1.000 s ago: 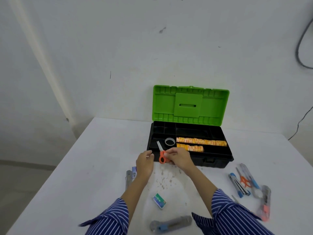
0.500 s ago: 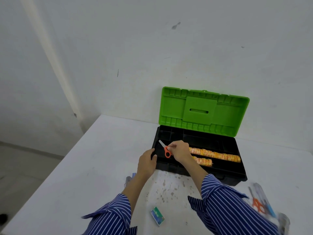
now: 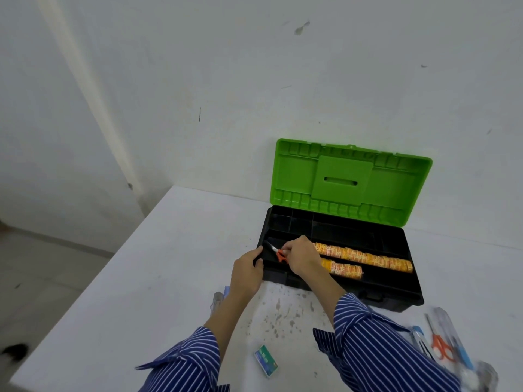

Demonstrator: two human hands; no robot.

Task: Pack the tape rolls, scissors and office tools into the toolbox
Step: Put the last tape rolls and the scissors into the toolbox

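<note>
A small pair of orange-handled scissors is held by the right hand inside the front-left compartment of the toolbox, the fingers curled around the handles and the blades pointing left and away from the person. The front-left corner of the black toolbox tray is gripped by the left hand, with the thumb hooked over the rim. Just to the right of the right hand, two rows of orange-and-yellow tape rolls are laid lengthwise in the tray, the rear row longer than the front one. The green lid is stood open and upright behind the tray, near the wall. The toolbox is placed on a white table, whose surface in front of the box is speckled with marks. A small green-and-white box is seen lying between the striped sleeves. At the lower right, well apart from the toolbox, a second pair of orange scissors is lying among blue-handled tools too blurred to identify.
</note>
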